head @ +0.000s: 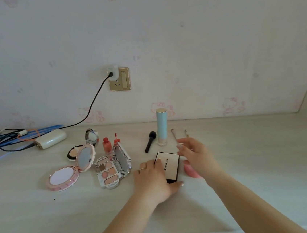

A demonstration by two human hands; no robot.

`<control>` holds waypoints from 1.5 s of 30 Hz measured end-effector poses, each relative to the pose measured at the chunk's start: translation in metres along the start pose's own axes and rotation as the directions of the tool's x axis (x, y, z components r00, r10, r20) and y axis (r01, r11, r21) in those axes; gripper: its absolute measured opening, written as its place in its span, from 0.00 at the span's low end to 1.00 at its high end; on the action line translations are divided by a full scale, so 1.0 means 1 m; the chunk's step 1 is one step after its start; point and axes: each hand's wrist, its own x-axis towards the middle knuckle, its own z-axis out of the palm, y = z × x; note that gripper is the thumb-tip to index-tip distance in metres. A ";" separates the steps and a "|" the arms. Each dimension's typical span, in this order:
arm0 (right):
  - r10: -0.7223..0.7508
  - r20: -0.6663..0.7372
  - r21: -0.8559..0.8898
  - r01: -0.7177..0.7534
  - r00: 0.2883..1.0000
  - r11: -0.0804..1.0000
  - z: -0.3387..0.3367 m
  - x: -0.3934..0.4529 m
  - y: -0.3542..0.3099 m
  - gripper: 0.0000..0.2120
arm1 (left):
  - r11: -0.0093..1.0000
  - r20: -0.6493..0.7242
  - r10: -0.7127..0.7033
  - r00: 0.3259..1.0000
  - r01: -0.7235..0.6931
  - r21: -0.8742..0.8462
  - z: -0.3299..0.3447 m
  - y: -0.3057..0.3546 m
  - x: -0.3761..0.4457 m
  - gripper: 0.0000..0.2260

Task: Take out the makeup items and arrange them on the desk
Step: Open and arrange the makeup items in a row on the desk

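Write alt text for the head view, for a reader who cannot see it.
A person's left hand grips a rectangular black-edged compact on a pale desk while the right hand hovers open beside it. To the left lie an open eyeshadow palette and an open pink round compact; behind stands a blue tube.

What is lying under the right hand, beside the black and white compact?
Under the right hand a pink rounded object shows on the desk, right of the compact. The hand and wrist cover most of it, so what it is cannot be told.
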 end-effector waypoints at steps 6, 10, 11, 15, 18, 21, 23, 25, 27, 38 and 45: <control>-0.058 0.071 -0.062 0.062 0.996 0.996 -0.003 -0.008 0.001 0.07 | 0.958 -0.034 -0.066 0.997 0.053 -0.282 -0.006 0.002 -0.002 0.30; -0.143 0.189 -0.213 0.182 0.972 0.960 -0.004 -0.019 -0.004 0.11 | 0.715 0.010 -0.152 0.988 0.117 -0.690 -0.023 0.000 -0.010 0.26; -0.176 0.195 -0.227 0.219 0.965 0.949 -0.005 -0.021 -0.007 0.11 | 0.669 0.015 -0.161 0.987 0.120 -0.734 -0.026 -0.001 -0.012 0.25; -0.348 0.211 -0.319 0.400 0.914 0.859 -0.005 -0.029 -0.022 0.08 | 0.543 0.002 -0.200 0.980 0.112 -0.832 -0.035 -0.008 -0.023 0.23; -0.400 0.215 -0.305 0.450 0.891 0.839 -0.007 -0.032 -0.033 0.07 | 0.448 -0.046 -0.210 0.977 0.054 -0.892 -0.041 -0.010 -0.032 0.20; -0.399 0.244 -0.339 0.463 0.884 0.819 -0.008 -0.039 -0.044 0.06 | 0.191 -0.063 -0.238 0.969 -0.017 -0.981 -0.049 -0.008 -0.039 0.18; -0.368 0.259 -0.322 0.439 0.893 0.839 -0.007 -0.043 -0.048 0.07 | 0.036 -0.031 -0.256 0.966 -0.023 -0.999 -0.053 -0.008 -0.042 0.17; -0.312 0.291 -0.269 0.391 0.904 0.880 -0.005 -0.048 -0.050 0.09 | -0.083 0.012 -0.257 0.966 -0.010 -0.997 -0.054 -0.008 -0.043 0.18; -0.247 0.335 -0.210 0.328 0.909 0.921 -0.001 -0.051 -0.051 0.07 | -0.196 0.067 -0.231 0.971 0.021 -0.980 -0.053 -0.010 -0.044 0.23; -0.218 0.348 -0.225 0.307 0.912 0.925 0.029 -0.066 -0.053 0.15 | -0.312 0.057 -0.098 0.994 0.024 -0.950 -0.051 -0.007 -0.062 0.20; -0.232 0.371 -0.280 0.346 0.899 0.895 0.054 -0.075 -0.063 0.18 | -0.302 0.045 -0.239 0.970 -0.030 -0.953 -0.051 -0.019 -0.063 0.16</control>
